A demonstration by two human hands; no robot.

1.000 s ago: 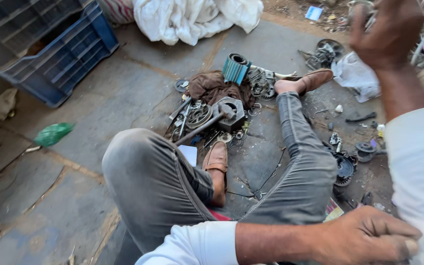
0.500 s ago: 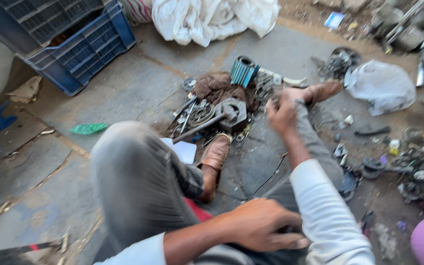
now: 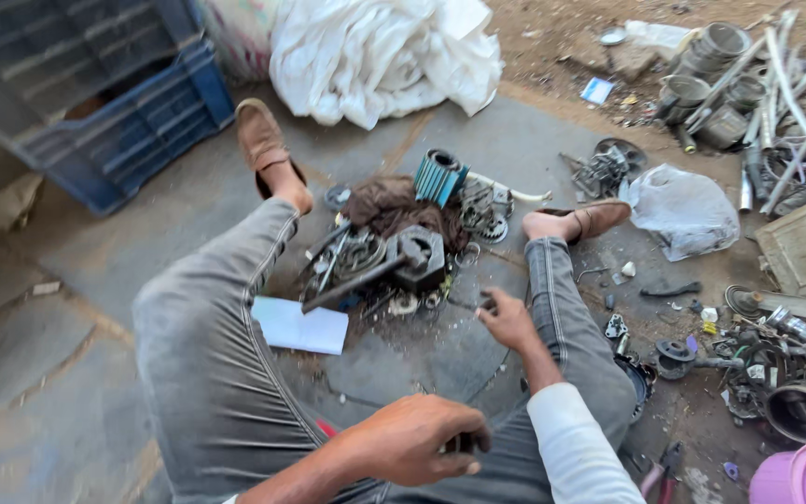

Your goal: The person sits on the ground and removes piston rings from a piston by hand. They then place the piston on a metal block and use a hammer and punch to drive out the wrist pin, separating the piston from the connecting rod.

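Metal parts pile (image 3: 394, 261) sits on ground btwn legs; right hand (image 3: 507, 320) reaches toward it w/ fingers pinched on sth small, left hand (image 3: 417, 439) fisted near lap, contents can't tell. Risk: small piece may drop and vanish among the scrap. Blue crate (image 3: 132, 131) top left, contents unclear; pink bucket (image 3: 804, 471) bottom right, inside hidden.

Soft daylight, slight blur, edges warped

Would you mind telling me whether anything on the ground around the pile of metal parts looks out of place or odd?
A clean white sheet of paper lies flat beside the greasy pile of metal parts, partly under the person's leg, where it seems likely to get soiled. Other parts lie scattered loose in the dirt to the right. The right hand reaches toward the pile; the left hand is closed.
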